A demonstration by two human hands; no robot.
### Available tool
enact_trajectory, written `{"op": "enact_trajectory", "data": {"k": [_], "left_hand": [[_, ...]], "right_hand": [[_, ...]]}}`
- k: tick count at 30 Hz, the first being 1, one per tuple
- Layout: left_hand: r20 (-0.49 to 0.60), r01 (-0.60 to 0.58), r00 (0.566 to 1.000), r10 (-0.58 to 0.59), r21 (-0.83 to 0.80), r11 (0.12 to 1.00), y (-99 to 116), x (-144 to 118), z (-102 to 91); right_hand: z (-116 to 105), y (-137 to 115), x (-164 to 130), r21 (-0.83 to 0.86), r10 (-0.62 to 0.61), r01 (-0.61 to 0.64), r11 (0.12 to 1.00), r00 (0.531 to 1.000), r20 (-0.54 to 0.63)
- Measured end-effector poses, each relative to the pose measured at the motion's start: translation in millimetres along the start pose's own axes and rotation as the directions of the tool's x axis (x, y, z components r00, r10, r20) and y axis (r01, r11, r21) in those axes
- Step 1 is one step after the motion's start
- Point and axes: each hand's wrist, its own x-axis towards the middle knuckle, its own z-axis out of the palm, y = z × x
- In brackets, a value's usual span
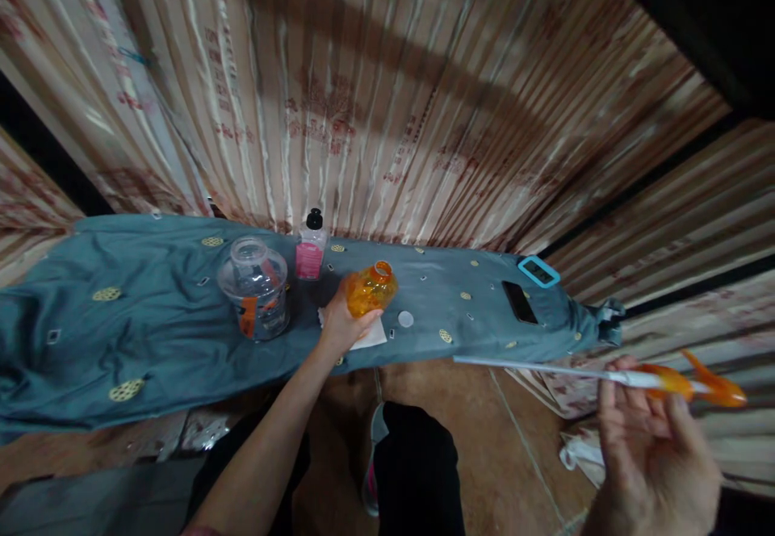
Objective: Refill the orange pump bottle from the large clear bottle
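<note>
My left hand (pixel 346 320) is wrapped round a see-through orange bottle (pixel 370 291), which tilts a little and has its open neck facing up. A white tissue (pixel 372 334) lies on the cloth under that hand. Off to the right, past the cloth's front edge, my right hand (pixel 654 455) is turned palm up. Between its thumb and fingers is an orange pump head (pixel 669 381), whose long pale dip tube (pixel 533 366) points left towards the bottle. Pump and bottle are apart. Near the bottle a small round white disc (pixel 405 320) lies flat.
A blue-green patterned cloth (pixel 169 358) covers the narrow surface. Left stand a clear plastic tub (pixel 272 318) and a pink-labelled bottle (pixel 309 257) with a black top. Right lie a dark phone (pixel 519 302) and a blue-framed digital clock (pixel 538 272). Curtains (pixel 363 116) hang behind.
</note>
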Motion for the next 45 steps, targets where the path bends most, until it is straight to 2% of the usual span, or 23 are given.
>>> {"op": "enact_trajectory", "data": {"k": [3,8,11,13,16,19,21,22,24,26,29,32,35,45], "left_hand": [[-0.001,0.003,1.000,-0.003,0.000,1.000,0.2,0.4,0.8],[-0.009,-0.012,1.000,0.012,0.003,1.000,-0.2,-0.2,0.7],[0.003,-0.009,1.000,0.009,-0.001,1.000,0.5,-0.6,-0.5],[0.017,-0.012,1.000,0.012,-0.014,1.000,0.2,-0.5,-1.2],[0.020,-0.022,1.000,0.023,-0.036,0.999,-2.9,-0.5,-0.5],[0.001,-0.011,1.000,0.011,-0.050,0.999,-7.1,-1.0,1.4],[-0.001,0.000,1.000,0.000,-0.055,0.998,-8.1,-1.3,2.0],[0.004,0.002,1.000,-0.002,-0.057,0.998,-7.8,-1.3,1.8],[0.013,0.003,1.000,-0.002,-0.061,0.998,-6.0,-1.2,0.9],[0.019,0.003,1.000,-0.001,-0.068,0.998,-3.7,-1.2,-0.2],[0.025,0.011,1.000,-0.009,-0.089,0.996,-1.1,-1.9,-1.0],[0.023,0.013,1.000,-0.010,-0.108,0.994,0.2,-2.8,-0.7],[0.027,0.007,1.000,-0.004,-0.130,0.991,1.0,-3.1,-0.5],[0.038,0.019,0.999,-0.013,-0.151,0.988,0.9,-5.2,0.5]], "right_hand": [[26.0,3.7,10.0,0.191,-0.047,0.023,0.981,0.992,0.121],[92.9,10.6,23.7,0.313,-0.142,0.039,0.949,0.939,0.314],[132.2,21.4,22.5,0.333,-0.176,0.038,0.942,0.902,0.395],[152.0,30.6,19.1,0.319,-0.156,0.010,0.948,0.885,0.438],[172.2,38.4,11.3,0.274,-0.121,-0.030,0.961,0.848,0.517],[187.5,32.0,1.1,0.243,-0.126,-0.024,0.970,0.803,0.583],[198.6,23.2,-7.0,0.226,-0.145,-0.003,0.974,0.760,0.633],[204.3,19.9,-11.6,0.202,-0.148,0.011,0.979,0.722,0.676],[214.9,20.3,-22.6,0.124,-0.131,0.052,0.991,0.598,0.791],[221.6,33.2,-35.9,0.047,-0.073,0.065,0.997,0.492,0.867],[220.1,70.7,-56.5,-0.076,0.046,0.053,0.996,0.425,0.904],[209.5,107.5,-70.2,-0.163,0.135,0.033,0.986,0.415,0.900],[201.0,125.7,-74.3,-0.209,0.176,0.033,0.977,0.421,0.890],[191.2,129.6,-67.3,-0.211,0.171,0.079,0.974,0.352,0.920]]}}
